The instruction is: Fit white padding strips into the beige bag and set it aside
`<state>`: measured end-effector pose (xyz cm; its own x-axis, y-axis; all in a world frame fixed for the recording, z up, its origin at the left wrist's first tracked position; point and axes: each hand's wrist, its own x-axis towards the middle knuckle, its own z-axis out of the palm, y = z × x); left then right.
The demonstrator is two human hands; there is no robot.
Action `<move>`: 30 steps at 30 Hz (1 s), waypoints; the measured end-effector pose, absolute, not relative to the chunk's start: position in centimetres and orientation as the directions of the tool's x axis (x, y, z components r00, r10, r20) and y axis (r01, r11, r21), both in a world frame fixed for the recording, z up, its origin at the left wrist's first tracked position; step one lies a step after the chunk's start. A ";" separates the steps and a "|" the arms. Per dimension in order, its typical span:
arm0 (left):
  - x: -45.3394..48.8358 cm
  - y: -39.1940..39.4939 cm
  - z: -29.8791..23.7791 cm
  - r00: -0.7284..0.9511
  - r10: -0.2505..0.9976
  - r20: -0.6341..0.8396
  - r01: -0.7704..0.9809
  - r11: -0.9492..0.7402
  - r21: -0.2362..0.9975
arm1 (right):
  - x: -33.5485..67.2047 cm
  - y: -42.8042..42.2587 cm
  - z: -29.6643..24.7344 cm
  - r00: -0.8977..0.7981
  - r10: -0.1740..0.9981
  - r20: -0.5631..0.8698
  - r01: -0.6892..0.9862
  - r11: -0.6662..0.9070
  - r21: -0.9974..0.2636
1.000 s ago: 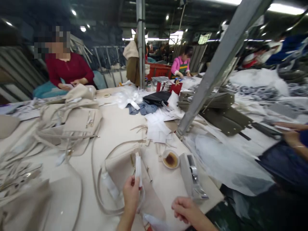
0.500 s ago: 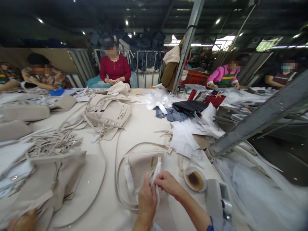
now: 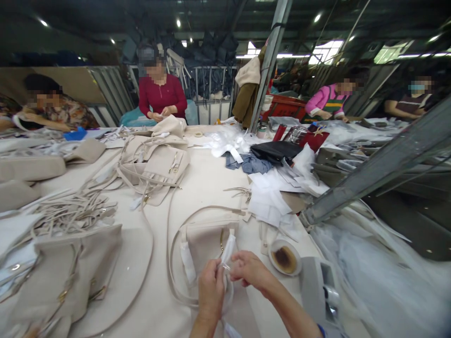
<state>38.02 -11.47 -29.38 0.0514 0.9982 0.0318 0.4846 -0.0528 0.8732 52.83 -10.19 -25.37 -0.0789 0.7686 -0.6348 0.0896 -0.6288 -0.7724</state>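
Observation:
A beige handbag [image 3: 202,234] lies in front of me, with a long strap [image 3: 171,267] looped around its left side. White wrapping [image 3: 188,263] covers the left handle strap, and a second white wrapping [image 3: 229,248] covers the right one near a gold zip. My left hand [image 3: 211,286] is closed on the lower end of the right wrapped strap. Just right of it, my right hand [image 3: 251,270] has its fingers curled in a pinch at the wrapping. A small shiny, clear bit shows between the hands; what my right fingers hold is too small to make out.
A dish of brown liquid [image 3: 284,257] and a grey tape dispenser [image 3: 317,291] stand at right. Beige bags [image 3: 70,267] and straps [image 3: 75,211] lie left, where another person's hand [image 3: 33,331] shows. A slanted metal post [image 3: 380,162] crosses at right. Co-workers sit opposite.
My right hand has shifted slightly down and right, a little away from my left. The other person's hand at lower left has moved mostly out of view. My view has turned slightly.

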 end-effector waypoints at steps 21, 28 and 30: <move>39.2 -11.8 -28.8 -0.041 0.887 -0.461 -0.002 0.461 0.887 | 50.9 -12.6 -31.2 0.146 0.915 -0.377 -0.129 -0.360 -0.924; 39.4 -12.8 -29.7 -0.070 0.842 -0.535 -0.141 0.523 0.841 | 50.3 -12.8 -30.0 -0.145 0.827 -0.543 -0.546 -0.524 -0.653; 39.4 -13.1 -29.4 -0.015 0.776 -0.631 -0.294 0.600 0.744 | 50.5 -12.7 -30.0 -0.251 0.782 -0.570 -0.686 -0.559 -0.465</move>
<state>39.43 -13.11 -29.40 -0.0148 0.7756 -0.6310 -0.2945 0.5997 0.7440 50.52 -12.70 -29.97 -0.2514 0.7823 -0.5699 -0.6864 -0.5592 -0.4649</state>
